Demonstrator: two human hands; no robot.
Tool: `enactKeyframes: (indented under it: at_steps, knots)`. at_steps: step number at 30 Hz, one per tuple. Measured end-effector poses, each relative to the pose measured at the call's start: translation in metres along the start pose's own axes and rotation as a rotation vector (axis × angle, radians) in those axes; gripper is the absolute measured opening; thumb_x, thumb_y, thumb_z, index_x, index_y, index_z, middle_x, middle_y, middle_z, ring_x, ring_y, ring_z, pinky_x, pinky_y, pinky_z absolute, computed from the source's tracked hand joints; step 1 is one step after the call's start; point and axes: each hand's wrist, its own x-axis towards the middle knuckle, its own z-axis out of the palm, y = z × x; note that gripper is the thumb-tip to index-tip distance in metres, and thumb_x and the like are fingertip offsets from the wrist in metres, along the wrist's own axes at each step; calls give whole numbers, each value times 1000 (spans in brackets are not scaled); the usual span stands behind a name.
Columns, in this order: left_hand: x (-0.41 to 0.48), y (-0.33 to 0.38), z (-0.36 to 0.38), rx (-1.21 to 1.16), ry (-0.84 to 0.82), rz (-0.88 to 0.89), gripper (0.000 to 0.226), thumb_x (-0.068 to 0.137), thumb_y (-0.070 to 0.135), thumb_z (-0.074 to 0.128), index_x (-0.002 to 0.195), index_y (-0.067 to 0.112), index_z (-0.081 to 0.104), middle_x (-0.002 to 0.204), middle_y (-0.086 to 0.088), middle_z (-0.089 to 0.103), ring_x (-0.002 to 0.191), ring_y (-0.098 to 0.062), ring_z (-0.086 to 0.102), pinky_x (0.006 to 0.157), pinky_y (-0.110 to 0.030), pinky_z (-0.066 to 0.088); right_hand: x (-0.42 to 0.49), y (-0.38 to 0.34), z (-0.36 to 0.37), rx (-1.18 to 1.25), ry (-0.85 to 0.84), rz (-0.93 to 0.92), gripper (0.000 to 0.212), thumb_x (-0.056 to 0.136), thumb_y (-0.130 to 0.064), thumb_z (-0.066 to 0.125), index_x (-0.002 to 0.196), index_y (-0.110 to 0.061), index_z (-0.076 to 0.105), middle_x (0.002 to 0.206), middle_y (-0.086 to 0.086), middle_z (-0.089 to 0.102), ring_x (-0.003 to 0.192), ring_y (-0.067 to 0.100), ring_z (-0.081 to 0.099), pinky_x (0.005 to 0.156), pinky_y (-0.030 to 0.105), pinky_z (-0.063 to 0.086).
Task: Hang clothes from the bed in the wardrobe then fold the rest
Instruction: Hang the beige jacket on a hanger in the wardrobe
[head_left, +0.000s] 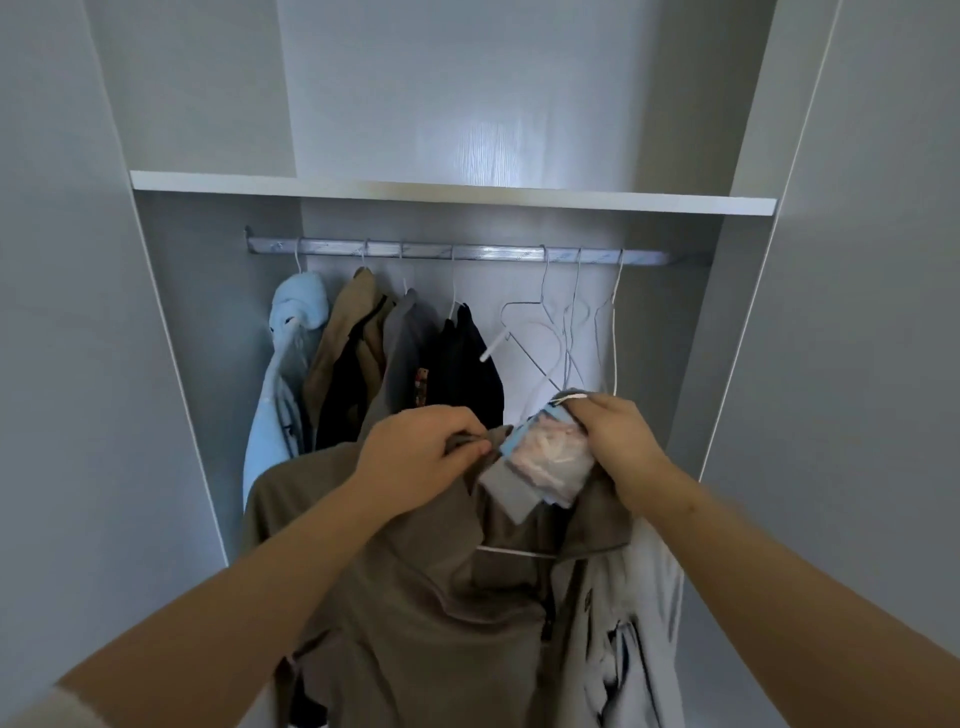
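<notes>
A brown shirt (415, 597) hangs in front of me, held up on a white wire hanger (514, 552) whose bar shows below the collar. My left hand (421, 457) pinches the shirt's collar on the left side. My right hand (618, 436) grips the collar's right side together with the hanger's top. A tag and a small clear plastic packet (545, 462) dangle between my hands. Behind them runs the wardrobe's metal rail (467, 251), with several clothes hung on its left half.
A light blue garment (280, 374), a tan jacket (348, 353), a grey top and a dark top (467, 364) hang at the left. Empty wire hangers (566, 322) hang at the right. A white shelf (452, 195) runs above. A pale grey garment (628, 623) hangs by the shirt.
</notes>
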Motion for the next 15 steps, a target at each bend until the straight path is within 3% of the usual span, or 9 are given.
enactKeyframes:
  at_steps: [2,4,6,8,11,15]
  knots:
    - [2,-5,1,-95,38,-124,5,84,23,67,87,20,71,81,10,67,74,-1,56,67,-17,43,-6,-10,-2,29,-222,1,31,88,-10,57,61,-17,72,61,-1,67,59,15,62,56,19,49]
    - [5,-13,-5,-224,90,-244,3,84,20,68,84,20,70,77,14,64,74,3,57,71,-16,46,-10,-17,-11,8,-271,-48,29,87,-14,57,63,-19,72,62,0,67,55,13,60,50,18,46]
    - [8,-17,-13,-312,143,-286,3,82,16,68,83,19,70,77,18,63,74,9,58,71,-7,43,-8,-16,-23,-199,-18,-231,26,90,-12,54,71,-24,69,71,-10,67,66,7,60,61,14,45]
    - [12,-17,-19,-345,170,-286,4,82,16,68,83,20,70,78,18,63,74,13,56,70,-1,41,-5,-10,-30,-608,289,-300,15,92,-24,52,92,-31,65,101,-12,62,100,14,54,88,24,39]
    - [20,-13,-24,-378,203,-280,7,81,16,69,82,24,69,78,20,62,73,16,55,69,2,40,-4,-2,-32,-917,293,-113,37,92,-49,40,121,-30,54,133,-2,48,126,24,34,102,41,21]
    - [23,-8,-26,-379,203,-251,26,79,17,72,72,40,62,72,25,62,73,16,56,69,2,40,-10,-7,-23,-999,228,-113,25,93,-49,39,96,-27,50,117,-2,55,120,26,38,98,49,22]
